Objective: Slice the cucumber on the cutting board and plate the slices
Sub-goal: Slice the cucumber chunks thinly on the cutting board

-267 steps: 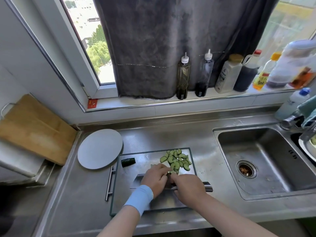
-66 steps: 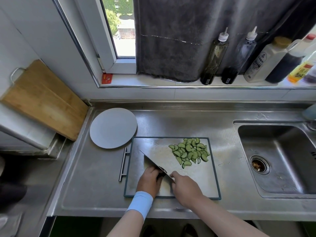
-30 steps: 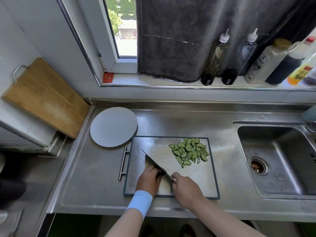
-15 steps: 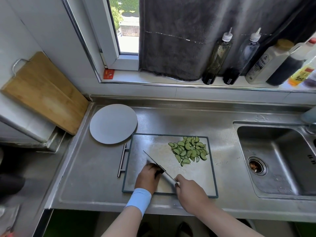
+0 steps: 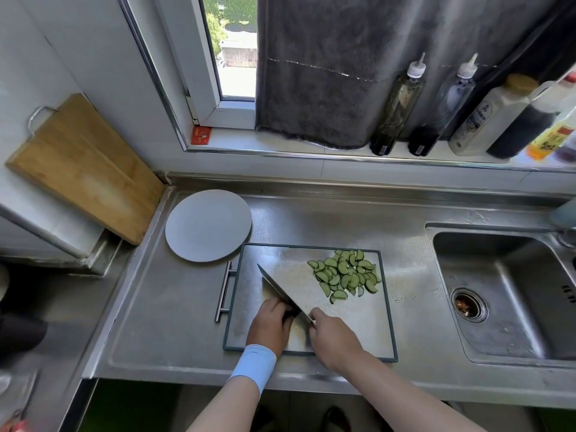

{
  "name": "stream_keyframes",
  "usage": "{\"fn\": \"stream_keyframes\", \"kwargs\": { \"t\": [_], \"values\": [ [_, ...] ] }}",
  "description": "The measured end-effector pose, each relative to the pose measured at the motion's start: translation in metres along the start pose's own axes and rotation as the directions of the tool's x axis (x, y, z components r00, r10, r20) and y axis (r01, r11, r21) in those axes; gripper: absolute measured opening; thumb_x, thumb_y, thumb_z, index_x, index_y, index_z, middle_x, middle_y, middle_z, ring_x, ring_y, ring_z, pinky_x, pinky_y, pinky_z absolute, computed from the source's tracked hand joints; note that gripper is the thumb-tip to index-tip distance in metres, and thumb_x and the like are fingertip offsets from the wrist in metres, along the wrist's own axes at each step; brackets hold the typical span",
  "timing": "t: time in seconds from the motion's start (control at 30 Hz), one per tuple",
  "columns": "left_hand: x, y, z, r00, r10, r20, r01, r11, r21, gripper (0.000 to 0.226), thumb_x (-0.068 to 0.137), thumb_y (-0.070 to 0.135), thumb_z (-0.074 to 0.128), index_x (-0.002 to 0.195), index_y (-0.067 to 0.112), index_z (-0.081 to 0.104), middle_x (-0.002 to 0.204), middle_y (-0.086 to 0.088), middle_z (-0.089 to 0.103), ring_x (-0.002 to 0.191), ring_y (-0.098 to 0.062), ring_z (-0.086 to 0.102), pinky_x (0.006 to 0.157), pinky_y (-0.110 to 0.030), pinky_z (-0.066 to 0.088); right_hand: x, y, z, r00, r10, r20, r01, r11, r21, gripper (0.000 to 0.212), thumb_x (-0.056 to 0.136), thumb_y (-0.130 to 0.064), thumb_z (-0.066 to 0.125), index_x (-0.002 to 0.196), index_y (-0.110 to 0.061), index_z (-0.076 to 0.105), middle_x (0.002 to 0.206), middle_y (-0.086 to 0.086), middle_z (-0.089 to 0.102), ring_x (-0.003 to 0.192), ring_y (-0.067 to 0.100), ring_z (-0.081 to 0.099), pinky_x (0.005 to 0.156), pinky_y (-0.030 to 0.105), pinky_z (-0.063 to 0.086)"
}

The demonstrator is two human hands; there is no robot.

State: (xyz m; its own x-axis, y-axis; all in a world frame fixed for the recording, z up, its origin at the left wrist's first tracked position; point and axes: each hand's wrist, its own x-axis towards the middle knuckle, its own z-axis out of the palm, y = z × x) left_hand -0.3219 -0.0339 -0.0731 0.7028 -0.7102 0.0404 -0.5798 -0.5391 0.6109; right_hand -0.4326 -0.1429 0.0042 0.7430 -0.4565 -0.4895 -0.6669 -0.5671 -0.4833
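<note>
A steel cutting board [image 5: 358, 325] with a dark rim lies on the counter. A heap of green cucumber slices [image 5: 344, 274] sits at its far right. My right hand [image 5: 333, 338] grips the handle of a cleaver [image 5: 282, 289], whose blade points away to the left. My left hand [image 5: 269, 325], with a light blue wristband, holds a dark cucumber piece [image 5: 291, 311] against the blade; most of that piece is hidden under my fingers. A round grey plate [image 5: 208, 225] sits bare at the board's far left corner.
A sink [image 5: 511, 294] lies to the right. Several bottles [image 5: 436, 104] line the window sill under a dark cloth. A wooden board [image 5: 81, 166] leans against the left wall. A bar handle [image 5: 225, 289] sticks out on the cutting board's left side.
Both hands and the cleaver have stayed at the board's near left over the last two seconds. Earlier, a dark cucumber end lay at the board's far left and the hands worked nearer the slices.
</note>
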Motion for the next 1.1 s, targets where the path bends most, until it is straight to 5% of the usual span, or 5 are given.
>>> {"fn": "stream_keyframes", "kwargs": {
  "t": [0.43,0.7,1.1],
  "values": [
    [0.003,-0.001,0.0,0.999,-0.029,0.027,0.029,1.0,0.005,0.014,0.083,0.022,0.067,0.097,0.022,0.07,0.101,0.002,0.064,0.095,-0.014,0.057,0.082,-0.016,0.04,-0.029,0.019,0.002,0.996,-0.05,-0.067,0.047,0.998,-0.049,0.021,0.102,-0.031,0.035,0.115,-0.027,0.051,0.083,0.0,0.061,0.07,0.022,0.052,0.051,0.028,0.031],
    [0.001,0.0,-0.001,0.999,-0.044,0.028,0.044,0.999,-0.016,0.013,0.083,0.022,0.067,0.096,0.023,0.069,0.1,0.005,0.063,0.093,-0.011,0.056,0.081,-0.013,0.039,-0.023,0.015,0.006,1.0,-0.005,-0.03,0.005,1.0,-0.02,0.017,0.101,-0.028,0.036,0.112,-0.024,0.048,0.083,0.001,0.061,0.072,0.022,0.053,0.057,0.034,0.036],
    [0.002,-0.004,0.0,1.0,0.002,0.024,-0.002,1.0,-0.005,0.014,0.079,0.013,0.067,0.091,0.019,0.067,0.095,0.003,0.061,0.092,-0.013,0.053,0.078,-0.026,0.05,-0.004,0.0,0.005,0.999,0.023,0.024,-0.024,1.0,0.007,0.015,0.098,-0.022,0.038,0.109,-0.02,0.049,0.086,0.003,0.06,0.078,0.026,0.055,0.065,0.036,0.041]
  ]
}}
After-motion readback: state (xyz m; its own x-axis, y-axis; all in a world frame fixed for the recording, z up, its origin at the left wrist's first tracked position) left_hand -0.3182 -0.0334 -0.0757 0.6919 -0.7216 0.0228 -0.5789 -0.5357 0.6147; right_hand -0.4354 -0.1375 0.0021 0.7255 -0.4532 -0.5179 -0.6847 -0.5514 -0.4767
